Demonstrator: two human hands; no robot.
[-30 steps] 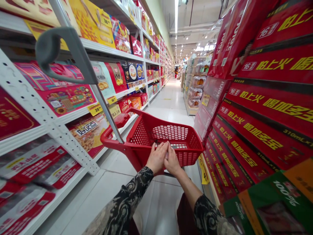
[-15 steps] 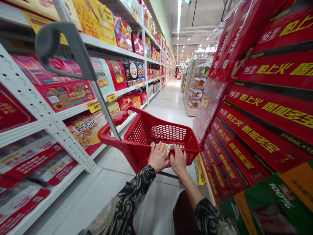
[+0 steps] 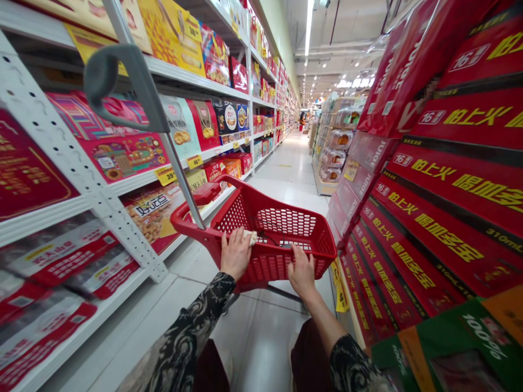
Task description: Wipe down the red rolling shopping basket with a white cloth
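A red plastic rolling shopping basket (image 3: 267, 265) stands before me, with perforated walls and a raised grey pull handle (image 3: 149, 98). My left hand (image 3: 236, 255) is at its near rim, fingers closed on a crumpled white cloth (image 3: 250, 237) that pokes out beside the index finger. Farther along the same rim, my right hand (image 3: 302, 273) has its fingers curled over the edge. Inside the basket lies a thin dark item that I cannot make out well.
Shelves (image 3: 118, 188) of boxed snacks line the left. Stacked red drink cartons (image 3: 433, 212) rise close on the right, with a green carton (image 3: 453, 348) at lower right. Ahead, the tiled aisle (image 3: 288, 163) runs past a display stack (image 3: 333, 141).
My left hand has slid left along the rim, carrying the white cloth with it. The right hand stays near its spot, so the hands are now farther apart. The view has shifted slightly.
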